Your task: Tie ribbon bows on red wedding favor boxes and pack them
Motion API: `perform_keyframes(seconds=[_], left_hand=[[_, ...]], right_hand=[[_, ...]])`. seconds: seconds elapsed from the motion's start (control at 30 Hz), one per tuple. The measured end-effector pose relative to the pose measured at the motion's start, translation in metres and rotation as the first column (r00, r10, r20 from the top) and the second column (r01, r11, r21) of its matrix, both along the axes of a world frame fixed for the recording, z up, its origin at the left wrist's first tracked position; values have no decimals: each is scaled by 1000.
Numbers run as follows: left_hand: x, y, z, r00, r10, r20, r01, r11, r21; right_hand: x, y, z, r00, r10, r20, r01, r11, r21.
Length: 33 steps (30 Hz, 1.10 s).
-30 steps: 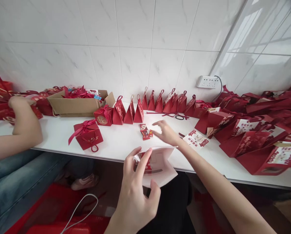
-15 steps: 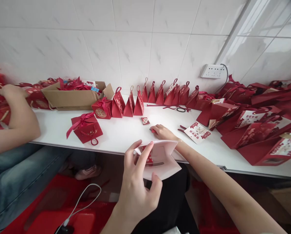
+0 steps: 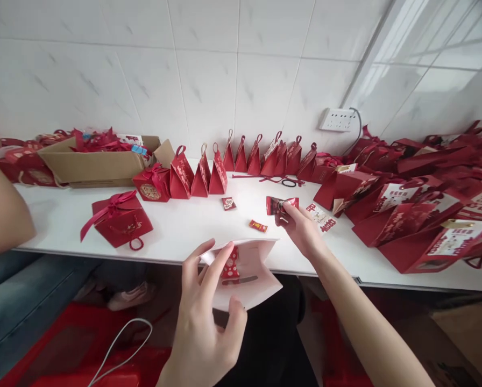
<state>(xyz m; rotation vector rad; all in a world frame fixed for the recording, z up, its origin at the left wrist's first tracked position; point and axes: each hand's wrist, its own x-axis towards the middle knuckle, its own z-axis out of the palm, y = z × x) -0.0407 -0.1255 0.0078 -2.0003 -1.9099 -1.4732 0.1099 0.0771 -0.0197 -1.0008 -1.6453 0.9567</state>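
Observation:
My left hand (image 3: 211, 312) grips an opened paper gift box (image 3: 259, 287) by its side, just in front of the table edge. The box shows its white inside, where a red dotted wrapped candy (image 3: 230, 266) lies. Above the table, my right hand (image 3: 301, 226) pinches a dark red wrapped candy (image 3: 274, 206) between thumb and fingers. A small red and yellow wrapped candy (image 3: 258, 226) rests on the table below it, and a small square red piece with pale print (image 3: 228, 203) lies to its left. A printed card (image 3: 320, 217) is partly behind my right hand.
Several red triangular boxes (image 3: 181, 174) stand along the wall. A cardboard box (image 3: 99, 164) holds red ribboned items. More red boxes (image 3: 410, 226) crowd the right side. A tied red box (image 3: 122, 217) sits left, beside a co-worker's arm (image 3: 2, 199).
My right hand has lifted off the table and moved right, now holding up the dark red candy. The red and yellow candy now shows on the table. The view has shifted slightly right.

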Motion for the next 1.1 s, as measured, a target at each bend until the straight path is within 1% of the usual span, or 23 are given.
perform_keyframes(seconds=[0.03, 0.07, 0.1, 0.13, 0.2, 0.3, 0.4, 0.5, 0.57, 0.67, 0.73, 0.8, 0.97, 1.1], left_hand=[[0, 1, 0, 1000, 6, 1, -6, 1000, -4], [0, 2, 0, 1000, 13, 4, -13, 1000, -4], [0, 3, -1, 1000, 21, 8, -21, 1000, -3], [0, 4, -1, 999, 29, 13, -29, 1000, 0], [-1, 7, -2, 999, 51, 19, -51, 999, 8], [-3, 10, -2, 998, 66, -2, -66, 998, 17], [-5, 11, -1, 998, 43, -44, -42, 999, 29], [-5, 11, -1, 998, 45, -40, -44, 999, 24], [-4, 11, 0, 998, 53, -17, -53, 998, 13], [-3, 12, 0, 999, 31, -8, -31, 999, 25], [-3, 13, 1, 1000, 11, -6, -11, 999, 41], [-3, 14, 2, 1000, -2, 0, 2, 999, 53], [-1, 15, 6, 999, -17, 38, 15, 999, 52], [0, 16, 7, 997, -33, 63, 29, 998, 57]], right_hand=[[3, -9, 13, 978, 68, -197, -89, 991, -101], [6, -20, 25, 929, 117, -350, -183, 970, -161], [8, -30, 36, 882, 155, -444, -262, 946, -190], [10, -41, 46, 847, 182, -499, -313, 930, -191], [14, -58, 59, 817, 222, -532, -358, 919, -167], [17, -74, 69, 821, 239, -519, -340, 934, -108], [19, -80, 74, 818, 235, -525, -306, 951, -51], [20, -85, 78, 812, 259, -524, -327, 944, -39], [20, -89, 81, 822, 298, -485, -357, 934, -31], [17, -97, 86, 870, 337, -359, -364, 931, -8], [13, -102, 90, 895, 348, -280, -367, 930, -16], [10, -106, 93, 901, 360, -241, -383, 922, -52], [2, -107, 95, 886, 404, -229, -444, 881, -163], [0, -108, 95, 885, 411, -218, -450, 876, -177]])
